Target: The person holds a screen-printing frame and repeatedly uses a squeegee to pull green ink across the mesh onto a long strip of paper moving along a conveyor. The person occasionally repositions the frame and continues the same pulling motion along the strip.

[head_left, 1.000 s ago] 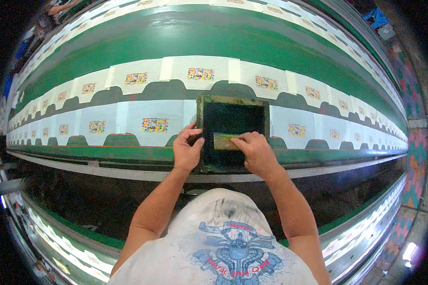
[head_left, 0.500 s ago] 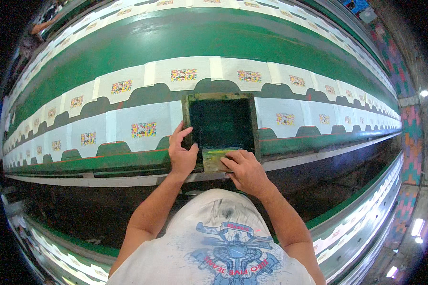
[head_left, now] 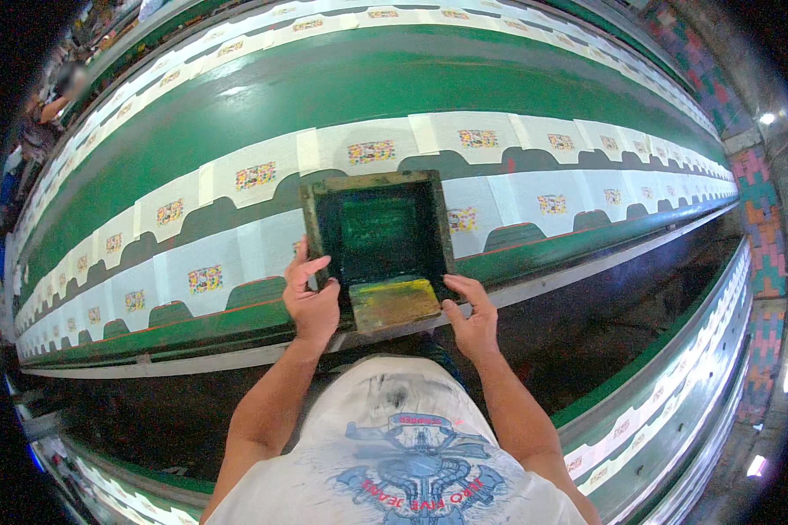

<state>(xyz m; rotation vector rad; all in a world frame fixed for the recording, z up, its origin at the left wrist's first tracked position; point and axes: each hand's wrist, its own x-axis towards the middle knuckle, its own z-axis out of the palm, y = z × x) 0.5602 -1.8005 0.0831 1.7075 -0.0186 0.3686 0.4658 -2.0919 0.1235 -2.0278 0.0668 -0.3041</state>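
A wooden screen-printing frame (head_left: 375,181) with dark, partly see-through mesh is in front of me over the near row of white pieces, turned slightly askew. Inside its near end rests a squeegee (head_left: 396,303), a flat wooden block smeared yellow and green. My left hand (head_left: 312,304) grips the frame's left side, thumb and forefinger against the wood. At the near right corner, my right hand (head_left: 474,317) holds the frame's other side with bent fingers. Beside the frame lie white fabric pieces (head_left: 168,276) with small multicoloured printed rectangles. Whether the frame touches the table cannot be told.
The long green table (head_left: 263,83) carries two rows of printed pieces and dark trapezoid gaps. A pale rail (head_left: 236,353) runs along its near edge. Behind me on the right is another table (head_left: 648,416) with pieces. Another person (head_left: 57,109) is at the far left.
My right hand has let go of the squeegee and taken the frame's right side. The frame has shifted left and turned a little; the whole view has turned too.
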